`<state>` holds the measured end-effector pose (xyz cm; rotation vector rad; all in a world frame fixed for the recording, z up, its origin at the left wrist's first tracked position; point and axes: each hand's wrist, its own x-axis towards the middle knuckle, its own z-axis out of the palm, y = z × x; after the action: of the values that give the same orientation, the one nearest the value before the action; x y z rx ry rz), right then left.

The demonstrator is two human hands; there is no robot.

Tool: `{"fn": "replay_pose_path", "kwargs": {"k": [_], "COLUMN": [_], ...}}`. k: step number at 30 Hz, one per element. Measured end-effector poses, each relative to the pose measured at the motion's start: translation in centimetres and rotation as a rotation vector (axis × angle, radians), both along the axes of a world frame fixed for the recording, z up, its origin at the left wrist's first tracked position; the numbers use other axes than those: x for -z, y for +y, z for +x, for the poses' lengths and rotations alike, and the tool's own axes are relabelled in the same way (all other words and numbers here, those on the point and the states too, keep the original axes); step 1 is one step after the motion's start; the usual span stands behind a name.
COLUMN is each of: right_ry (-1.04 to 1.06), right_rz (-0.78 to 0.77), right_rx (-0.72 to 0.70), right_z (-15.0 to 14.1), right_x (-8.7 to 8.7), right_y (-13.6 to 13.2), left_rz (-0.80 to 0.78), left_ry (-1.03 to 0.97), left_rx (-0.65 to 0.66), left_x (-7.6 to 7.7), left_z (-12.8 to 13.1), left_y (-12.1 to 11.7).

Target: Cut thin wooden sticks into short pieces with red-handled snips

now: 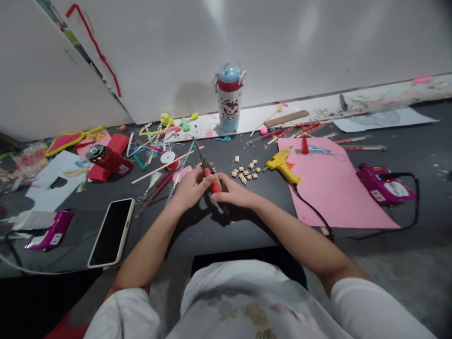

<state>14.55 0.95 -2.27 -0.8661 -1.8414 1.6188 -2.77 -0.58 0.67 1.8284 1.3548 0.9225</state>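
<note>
Both of my hands meet over the near middle of the desk, around long-nosed pliers (215, 185) with red handles. The jaws point up and to the left, away from me. My left hand (192, 189) has its fingers closed about the left side of the pliers. From the right, my right hand (234, 191) grips the handles, its thumb lying along them. Whether anything small sits between the jaws cannot be made out. Just beyond my right hand lie several short pale wooden pieces (242, 178). A thin wooden stick (158, 167) lies left of the jaws.
A yellow glue gun (284, 165) rests on pink paper (339, 197) at right, its cord trailing down. A bottle (230, 101) stands at the back. Leftward are a phone (112, 233), a tilted red can (111, 160) and craft scraps. Purple power adapters (386, 184) lie at either side.
</note>
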Motion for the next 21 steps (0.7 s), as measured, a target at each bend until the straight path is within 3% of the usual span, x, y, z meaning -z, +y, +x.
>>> {"fn": "replay_pose_path", "kwargs": {"k": [5,11,16,21], "right_ry": [0.09,0.072,0.05,0.033], "right_rz": [-0.018,-0.095,0.038,0.067], "right_rx": [-0.054,-0.046,-0.063,-0.079], "right_z": [-0.5,-0.6,-0.6,-0.9], "right_x": [0.3,-0.1,-0.1,0.8], "right_y": [-0.1,-0.3,-0.3,0.0], "left_rz": [-0.212,-0.233,-0.265,-0.243], "left_ry": [-0.229,-0.303,-0.28,-0.234], "left_rx": [0.038,0.057,0.01,-0.013], "left_x": [0.8,1.1,1.1,1.0], "left_z": [1.0,1.7,2.0,2.0], "left_y": [0.2,-0.2,-0.3,-0.1]}}
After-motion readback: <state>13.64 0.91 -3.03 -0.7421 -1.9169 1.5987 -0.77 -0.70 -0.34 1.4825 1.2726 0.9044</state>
